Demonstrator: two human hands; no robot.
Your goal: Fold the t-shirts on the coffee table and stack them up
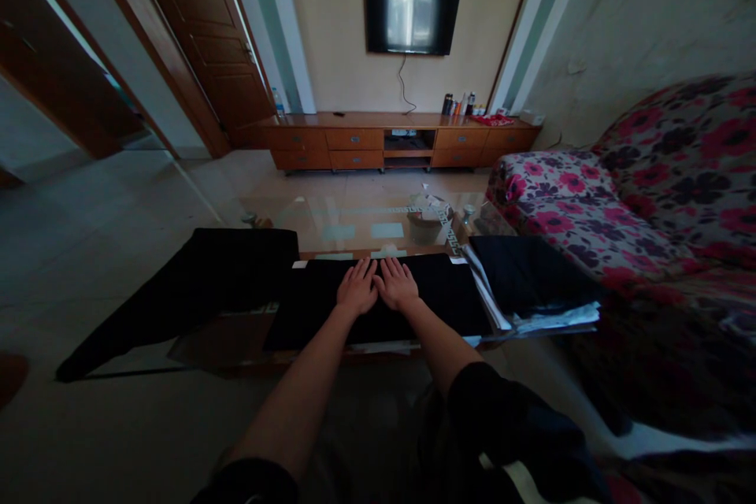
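Note:
A black piece of cloth [437,315], perhaps a folded garment, lies flat across the glass coffee table [331,213] in front of me. Both palms rest on it: my left hand [357,288] and my right hand [398,283] lie side by side near its middle, fingers stretched forward, thumbs almost meeting. Small white pieces show at its far corners. To the left another black cloth [236,276] is spread out, one end hanging past the table's edge. On the right, a folded dark cloth [531,272] sits on top of white folded layers [555,319].
A flowered sofa [567,205] stands close on the right. Beyond the table, a low wooden cabinet [354,140] runs along the wall beneath a television [413,13], with bottles and cans [457,105] on it. A wooden door [204,31] is at the back left.

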